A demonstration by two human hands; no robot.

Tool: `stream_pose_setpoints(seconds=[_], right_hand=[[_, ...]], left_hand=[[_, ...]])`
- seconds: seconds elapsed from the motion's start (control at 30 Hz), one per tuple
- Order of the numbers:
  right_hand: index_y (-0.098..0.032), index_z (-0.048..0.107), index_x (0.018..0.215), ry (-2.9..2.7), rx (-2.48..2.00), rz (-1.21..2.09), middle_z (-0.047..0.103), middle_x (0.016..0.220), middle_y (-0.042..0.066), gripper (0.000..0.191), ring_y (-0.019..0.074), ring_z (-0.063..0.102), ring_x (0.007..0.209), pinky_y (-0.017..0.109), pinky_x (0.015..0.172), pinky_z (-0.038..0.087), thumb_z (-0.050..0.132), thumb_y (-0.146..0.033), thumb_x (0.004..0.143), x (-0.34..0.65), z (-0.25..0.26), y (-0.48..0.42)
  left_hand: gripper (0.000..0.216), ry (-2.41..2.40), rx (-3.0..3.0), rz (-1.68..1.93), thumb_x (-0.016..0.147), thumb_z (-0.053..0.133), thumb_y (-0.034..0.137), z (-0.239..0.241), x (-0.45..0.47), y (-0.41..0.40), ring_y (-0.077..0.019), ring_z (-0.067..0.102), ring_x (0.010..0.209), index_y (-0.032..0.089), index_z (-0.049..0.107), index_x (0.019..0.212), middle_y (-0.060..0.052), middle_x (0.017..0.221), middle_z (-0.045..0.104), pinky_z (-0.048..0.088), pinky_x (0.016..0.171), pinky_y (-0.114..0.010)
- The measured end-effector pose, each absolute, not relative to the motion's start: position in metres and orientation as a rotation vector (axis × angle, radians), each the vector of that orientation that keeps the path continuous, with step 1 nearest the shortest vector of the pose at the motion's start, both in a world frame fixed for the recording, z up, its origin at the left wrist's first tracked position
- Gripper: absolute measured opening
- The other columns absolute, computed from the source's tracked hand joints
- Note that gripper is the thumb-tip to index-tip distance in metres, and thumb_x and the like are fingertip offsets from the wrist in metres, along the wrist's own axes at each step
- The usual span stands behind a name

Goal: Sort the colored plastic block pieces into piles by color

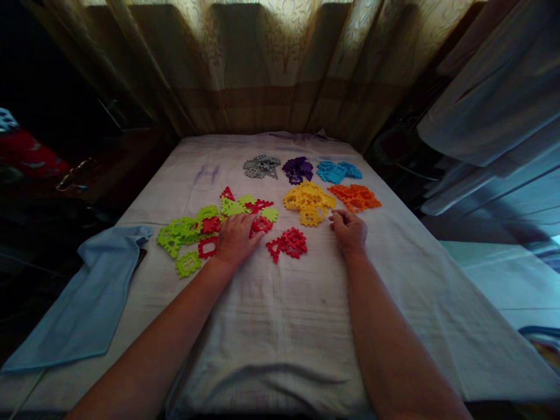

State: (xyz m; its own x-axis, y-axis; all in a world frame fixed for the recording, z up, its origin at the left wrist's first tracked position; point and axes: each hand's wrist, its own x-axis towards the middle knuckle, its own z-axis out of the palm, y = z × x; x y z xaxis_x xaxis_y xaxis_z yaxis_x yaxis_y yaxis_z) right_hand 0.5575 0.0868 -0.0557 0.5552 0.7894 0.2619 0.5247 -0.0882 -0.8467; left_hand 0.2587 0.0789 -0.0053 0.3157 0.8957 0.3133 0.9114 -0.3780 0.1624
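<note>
My left hand [237, 238] lies palm down over a mixed spread of red and lime-green plastic interlocking pieces. Its thumb is apart from the fingers, and the fingertips partly cover pieces beneath them. Lime-green pieces [177, 233] gather to its left; a square red frame piece [207, 247] is beside the wrist. To the right of this hand sits a small pile of red pieces [294, 242]. My right hand [350, 230] rests on the cloth with curled fingers, just right of the yellow pieces [308, 198]. Nothing shows in its grasp.
Behind are piles of grey pieces [261, 167], purple pieces [298, 170] and blue pieces [339, 171]. Orange pieces [355, 197] lie beyond my right hand. A light blue cloth [94, 291] hangs over the table's left edge. A patterned curtain [280, 76] closes off the back.
</note>
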Motion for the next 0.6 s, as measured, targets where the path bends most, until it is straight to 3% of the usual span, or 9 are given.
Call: stream_pose_setpoints(seconds=[0.2,0.6], right_hand=[[-0.02,0.074,0.092,-1.104,-1.767,0.321,0.077,0.08,0.005,0.031,0.0207,0.071,0.07,0.034,0.074,0.056,0.055,-0.041,0.08,0.559,-0.058,0.088],[-0.018,0.073,0.093,-1.093,-1.805,0.351,0.077,0.081,0.006,0.029,0.0219,0.072,0.072,0.036,0.078,0.056,0.055,-0.038,0.081,0.556,-0.053,0.088]], left_hand=[[0.044,-1.779,-2.493,-0.517,0.087,0.063,0.041,-0.017,0.266,0.084,-0.0304,0.06,0.112,0.021,0.061,0.126,-0.012,0.12,0.069,0.043,0.098,-0.045],[0.051,-1.699,-2.562,-0.792,0.087,0.065,0.04,-0.023,0.26,0.072,-0.0277,0.062,0.112,0.019,0.055,0.133,-0.011,0.121,0.07,0.041,0.102,-0.043]])
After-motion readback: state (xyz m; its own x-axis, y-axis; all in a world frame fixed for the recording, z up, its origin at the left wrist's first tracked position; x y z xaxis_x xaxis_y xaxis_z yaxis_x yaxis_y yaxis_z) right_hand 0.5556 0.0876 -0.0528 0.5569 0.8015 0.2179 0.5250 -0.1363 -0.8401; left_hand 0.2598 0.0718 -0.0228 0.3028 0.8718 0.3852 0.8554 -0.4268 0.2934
